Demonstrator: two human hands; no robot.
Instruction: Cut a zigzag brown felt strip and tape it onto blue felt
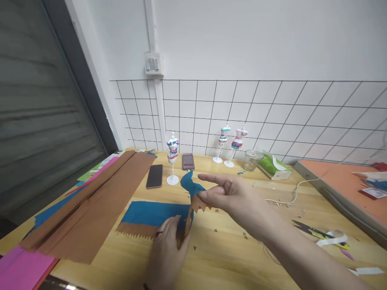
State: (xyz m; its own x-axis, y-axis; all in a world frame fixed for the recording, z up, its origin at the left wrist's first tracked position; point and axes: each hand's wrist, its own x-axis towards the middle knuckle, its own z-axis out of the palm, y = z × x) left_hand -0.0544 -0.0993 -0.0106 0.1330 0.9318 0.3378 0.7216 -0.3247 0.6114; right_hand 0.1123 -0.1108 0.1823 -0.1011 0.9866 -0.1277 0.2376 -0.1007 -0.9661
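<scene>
A teal paper piece (pixel 152 213) with a brown zigzag-cut strip (pixel 133 230) along its near edge lies on the wooden table (pixel 229 253). My left hand (pixel 167 249) rests on its right end, fingers curled, pinching the paper down. My right hand (pixel 229 193) reaches in from the right and pinches the raised end of the teal and brown strip (pixel 193 191) between thumb and fingers, index finger stretched out. The strip curves up from the table between both hands.
Long brown paper sheets (pixel 90 205) lie at left over pink paper (pixel 18 272). Two phones (pixel 155 176) and three small mannequin stands (pixel 172 161) sit near the tiled wall, with a glass (pixel 251 160), tissue box (pixel 273 166), scissors (pixel 314 233) and paper scraps at right.
</scene>
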